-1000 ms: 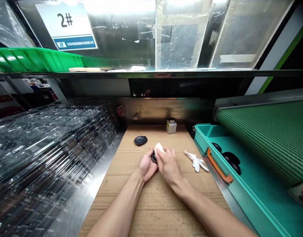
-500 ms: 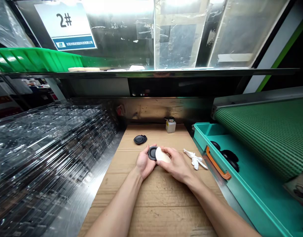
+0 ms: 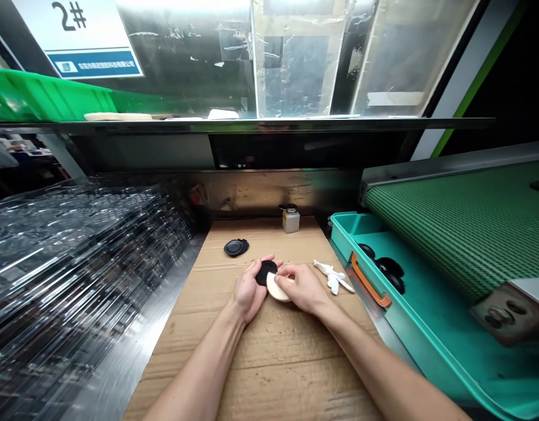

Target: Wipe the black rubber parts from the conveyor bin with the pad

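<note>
**Cream pad (image 3: 274, 290) has slid to the lower edge of the black disc (image 3: 266, 272), held just over the cardboard sheet (image 3: 251, 362).**
The left hand (image 3: 249, 290) cups the disc while the right hand (image 3: 303, 286) pinches the pad against it, fingers closed; a slip on that smooth face could drop the disc. Far beyond the disc, a sign (image 3: 71, 29) reads "2#", its blue strip (image 3: 93, 64) of small print unreadable.

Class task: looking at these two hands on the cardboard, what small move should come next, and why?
Probably slide the pale pad across the black disc, because the right hand holds the pad against the disc's edge, the left hand cradles the disc, and much of the disc's face is uncovered.
</note>
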Tool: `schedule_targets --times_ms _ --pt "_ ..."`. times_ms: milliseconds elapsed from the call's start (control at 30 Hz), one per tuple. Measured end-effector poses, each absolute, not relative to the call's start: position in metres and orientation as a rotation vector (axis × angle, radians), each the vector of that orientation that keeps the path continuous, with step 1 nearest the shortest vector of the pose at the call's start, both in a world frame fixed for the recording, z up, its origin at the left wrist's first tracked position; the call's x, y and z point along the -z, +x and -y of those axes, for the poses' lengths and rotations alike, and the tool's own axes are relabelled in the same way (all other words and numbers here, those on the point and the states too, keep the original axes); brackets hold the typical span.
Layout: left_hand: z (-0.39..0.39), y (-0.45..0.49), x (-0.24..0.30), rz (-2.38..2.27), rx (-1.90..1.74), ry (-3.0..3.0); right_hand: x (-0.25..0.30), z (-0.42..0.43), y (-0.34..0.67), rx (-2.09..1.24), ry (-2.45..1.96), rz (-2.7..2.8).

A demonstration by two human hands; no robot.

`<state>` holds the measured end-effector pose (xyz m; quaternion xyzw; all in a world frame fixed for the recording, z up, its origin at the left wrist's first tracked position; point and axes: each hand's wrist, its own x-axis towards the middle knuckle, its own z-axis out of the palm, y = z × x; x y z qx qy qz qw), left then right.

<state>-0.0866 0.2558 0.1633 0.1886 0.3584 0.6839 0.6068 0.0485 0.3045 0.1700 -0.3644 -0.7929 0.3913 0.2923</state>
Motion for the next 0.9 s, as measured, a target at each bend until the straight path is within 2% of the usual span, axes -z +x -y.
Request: schedule_targets --times_ms 100,500,667,767,900 --pt "-0.257 -0.086 -0.164 -0.804 -1.612 0.434 -0.171 -0.306 0.048 -0.9 -1.052 1.997" --pt "-0.258 -0.082 -0.167 -0.796 -1.545 0.341 -0.171 -0.314 0.047 -1.204 -0.928 1.992" --pt "-0.258 -0.084 -0.168 -0.754 -1.538 0.325 -0.175 -0.303 0.042 -0.765 -0.895 2.113" --pt "-0.257 -0.082 -0.168 -0.719 -1.532 0.312 -0.177 -0.299 0.036 -0.508 -1.044 2.178" --pt "-0.256 -0.079 -0.169 -0.73 -1.564 0.26 -0.175 -0.298 0.031 -0.316 -1.106 2.194"
